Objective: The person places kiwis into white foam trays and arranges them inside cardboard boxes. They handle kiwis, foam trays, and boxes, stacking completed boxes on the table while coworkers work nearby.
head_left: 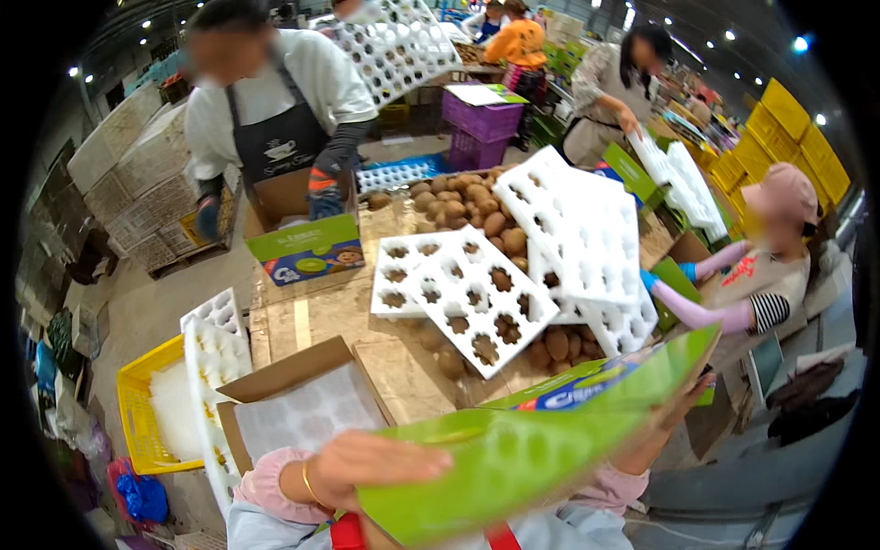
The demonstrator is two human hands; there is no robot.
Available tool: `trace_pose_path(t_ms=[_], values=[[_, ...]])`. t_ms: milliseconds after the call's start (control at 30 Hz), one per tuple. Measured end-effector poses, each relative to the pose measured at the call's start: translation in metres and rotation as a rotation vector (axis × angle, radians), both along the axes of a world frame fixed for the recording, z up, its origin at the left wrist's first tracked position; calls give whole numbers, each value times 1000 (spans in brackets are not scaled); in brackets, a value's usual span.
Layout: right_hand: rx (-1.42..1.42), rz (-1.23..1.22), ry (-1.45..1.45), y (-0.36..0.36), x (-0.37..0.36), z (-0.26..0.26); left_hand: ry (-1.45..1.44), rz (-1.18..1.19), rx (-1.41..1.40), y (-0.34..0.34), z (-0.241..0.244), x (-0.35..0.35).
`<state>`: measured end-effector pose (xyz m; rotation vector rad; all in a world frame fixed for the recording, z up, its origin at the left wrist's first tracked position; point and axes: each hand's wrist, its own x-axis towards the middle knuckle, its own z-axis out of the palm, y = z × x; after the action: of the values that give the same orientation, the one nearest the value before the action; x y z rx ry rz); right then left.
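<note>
Close to my body, a green printed cardboard box (522,454) is tilted between my hands and partly blurred. My left hand (385,462) lies across its near left edge, fingers stretched over the green face. At its far right end my right hand (680,405) grips the cardboard, much of it hidden behind the box. Just beyond my left hand stands an open brown carton (375,381) with a white translucent liner sheet (309,412) inside. White moulded foam trays (481,302) with fruit-shaped holes lie over brown kiwifruit (474,206) on the cardboard-covered table (289,316).
Opposite left, a person in a dark apron reaches into a green-and-blue box (309,254). Two more people work at the right, one holding foam trays (677,179). A yellow crate (141,405) and upright foam trays (213,364) stand left of the table. Purple crates (478,127) stand behind.
</note>
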<state>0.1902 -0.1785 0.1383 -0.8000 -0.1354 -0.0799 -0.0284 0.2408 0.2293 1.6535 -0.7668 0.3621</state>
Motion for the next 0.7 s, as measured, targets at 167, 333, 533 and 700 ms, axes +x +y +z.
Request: trace_pose_path(t_ms=[167, 333, 533, 700], values=[[-73, -303, -123, -53, 11, 35, -72, -166, 164, -57, -15, 22], [-279, -343, 144, -80, 56, -49, 94, -382, 162, -79, -38, 45], [-194, -413, 249, -47, 59, -93, 536, -747, 136, -97, -8, 67], [-76, -442, 157, -54, 58, -118, 975, -585, 453, -162, -1, 99]])
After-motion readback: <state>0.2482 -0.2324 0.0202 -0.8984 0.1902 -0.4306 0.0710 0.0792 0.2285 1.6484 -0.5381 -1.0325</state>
